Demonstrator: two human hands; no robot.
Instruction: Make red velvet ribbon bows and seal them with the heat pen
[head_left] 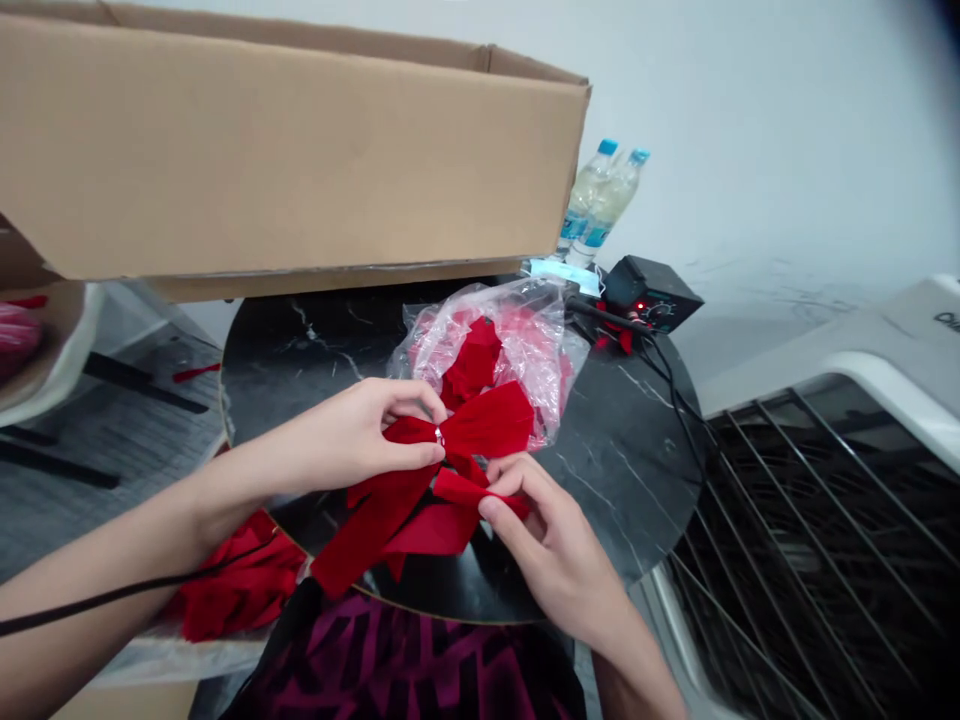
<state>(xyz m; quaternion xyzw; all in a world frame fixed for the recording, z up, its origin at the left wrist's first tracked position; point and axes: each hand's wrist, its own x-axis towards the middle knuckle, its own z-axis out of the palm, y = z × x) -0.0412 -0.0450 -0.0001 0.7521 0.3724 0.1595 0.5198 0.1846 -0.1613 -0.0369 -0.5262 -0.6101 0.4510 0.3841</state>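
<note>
While the thumb and forefinger of our left hand (367, 435) pinch the gathered middle of a red bow (491, 425), the thumb and fingers of our right hand (551, 535) close on a narrow red strip (461, 489) just below it. A small, shiny, pale spot shows at the bow's middle, beside our left fingertips; we cannot tell what it is. Nor can we tell whether the strip belongs to the bow or is a separate piece. The bow is above the near half of a round black table (607, 450) with white veining, its wide loop pointing right and its long tails slanting down to the left.

Just beyond the bow lies a clear plastic bag (553, 385) with more red pieces in and around it. Farther back on the right we see a black control box (660, 295) with a lit red light, cables (677, 400) trailing from it, a light blue face mask (566, 273) and two bottles (613, 200) with blue caps. A large cardboard box (300, 160) spans the far side — its open top facing up. To our right stands a pale appliance with a dark grille (780, 500); low on our left, beneath our forearm, more red fabric (232, 590) lies heaped.
</note>
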